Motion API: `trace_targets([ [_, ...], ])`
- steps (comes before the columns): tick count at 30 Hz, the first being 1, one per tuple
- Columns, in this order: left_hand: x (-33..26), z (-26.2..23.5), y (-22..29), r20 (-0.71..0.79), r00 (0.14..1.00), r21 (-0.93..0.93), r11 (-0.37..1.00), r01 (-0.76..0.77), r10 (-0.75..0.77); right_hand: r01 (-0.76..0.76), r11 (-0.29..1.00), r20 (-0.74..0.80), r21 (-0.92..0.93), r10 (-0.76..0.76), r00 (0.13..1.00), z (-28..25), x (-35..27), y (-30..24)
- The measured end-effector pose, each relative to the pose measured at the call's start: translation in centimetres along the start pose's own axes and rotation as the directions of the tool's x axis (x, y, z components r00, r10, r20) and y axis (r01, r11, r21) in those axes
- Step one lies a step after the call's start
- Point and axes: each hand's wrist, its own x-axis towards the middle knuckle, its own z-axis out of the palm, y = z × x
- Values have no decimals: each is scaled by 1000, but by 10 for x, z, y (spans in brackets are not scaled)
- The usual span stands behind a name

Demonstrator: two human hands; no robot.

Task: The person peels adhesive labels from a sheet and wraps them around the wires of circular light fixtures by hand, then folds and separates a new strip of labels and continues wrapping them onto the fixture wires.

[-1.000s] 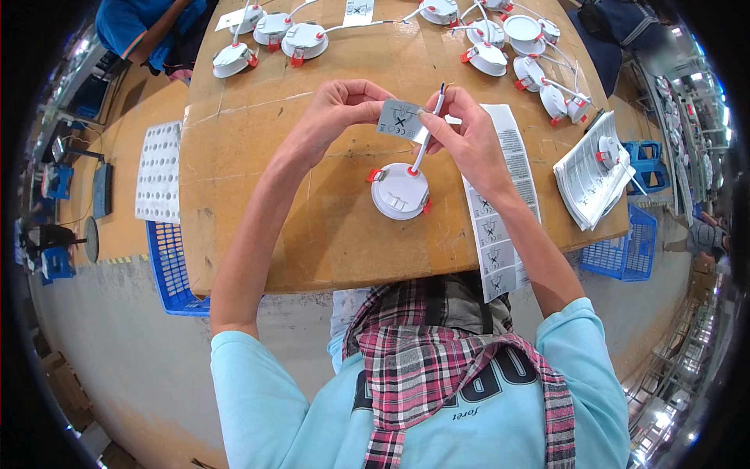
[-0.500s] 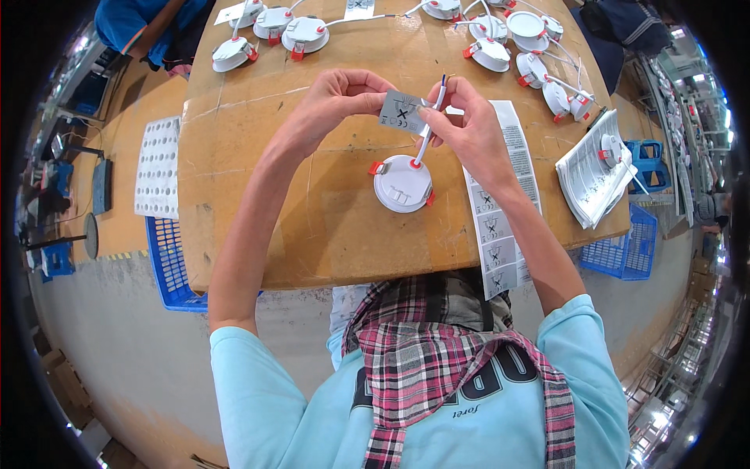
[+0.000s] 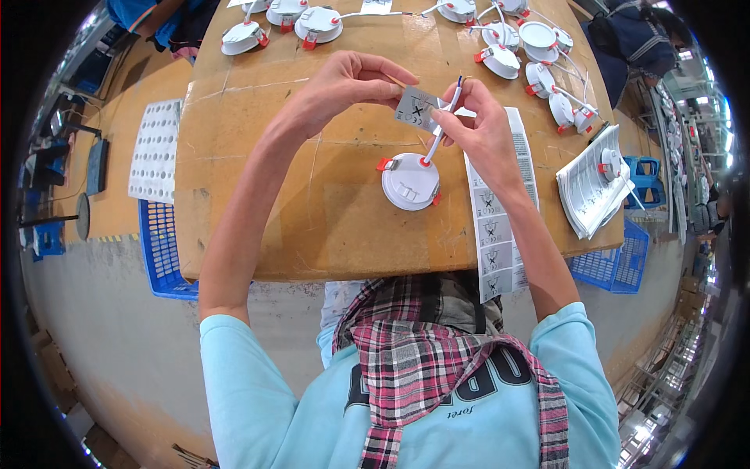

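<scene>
My left hand [image 3: 355, 82] and my right hand [image 3: 478, 125] meet above the cardboard-covered table [image 3: 312, 203]. Together they pinch a small grey sticker label [image 3: 416, 109]. The right hand also grips the white cable [image 3: 437, 134] that rises from a round white downlight [image 3: 410, 181] with red spring clips. The downlight lies face down on the table just below the hands. A long strip of the same labels [image 3: 494, 211] lies under my right forearm and hangs over the table's near edge.
Several more white downlights [image 3: 316, 23] with cables line the far edge of the table. A stack of white leaflets [image 3: 587, 184] with one lamp on it lies at the right. Blue crates [image 3: 160, 250] stand at both sides below. A white sticker sheet [image 3: 154, 150] lies at the left. Other people sit at the far side.
Both hands stay above the downlight with the label and cable. The label has turned a little between the fingers and the view has shifted slightly.
</scene>
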Motion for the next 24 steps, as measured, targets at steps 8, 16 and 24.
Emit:
trace_targets([
  [8, -4, 7, -5, -136, 989, -194, 981, 28, -55, 2, 1000, 2, -2, -2, 1000, -2, -2, 1],
  [16, -8, 28, -18, -82, 989, -140, 984, 109, -121, 21, 999, 8, 47, -21, 1000, -2, -2, 2],
  [24, -17, 32, -19, -134, 987, -153, 986, 70, -90, 1, 996, -15, 85, 0, 1000, -2, -5, 5],
])
